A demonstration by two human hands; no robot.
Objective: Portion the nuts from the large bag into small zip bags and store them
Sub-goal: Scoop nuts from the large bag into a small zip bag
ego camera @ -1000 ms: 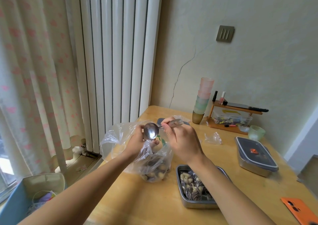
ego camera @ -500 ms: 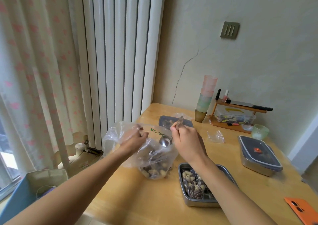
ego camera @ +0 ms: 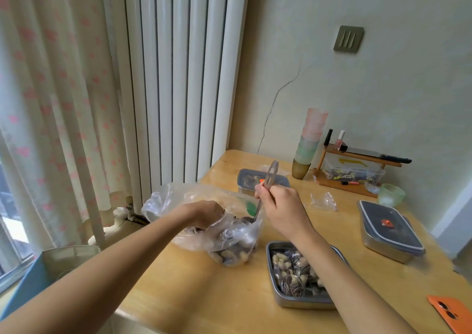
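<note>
1. Your left hand grips the big bag by its rim.
2. Your right hand pinches the spoon, standing tall, bowl inside the bag.
3. The nuts lie just below it.

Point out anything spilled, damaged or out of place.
A crack runs up the wall from behind the far corner of the table, which is damage to the plaster. Nothing lies spilled on the table.

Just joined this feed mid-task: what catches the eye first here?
Centre table: the left hand grips the mouth of the large clear bag of nuts while the right hand dips a spoon into it. Beside it, under the right forearm, an open metal tray holds filled small bags.
</note>
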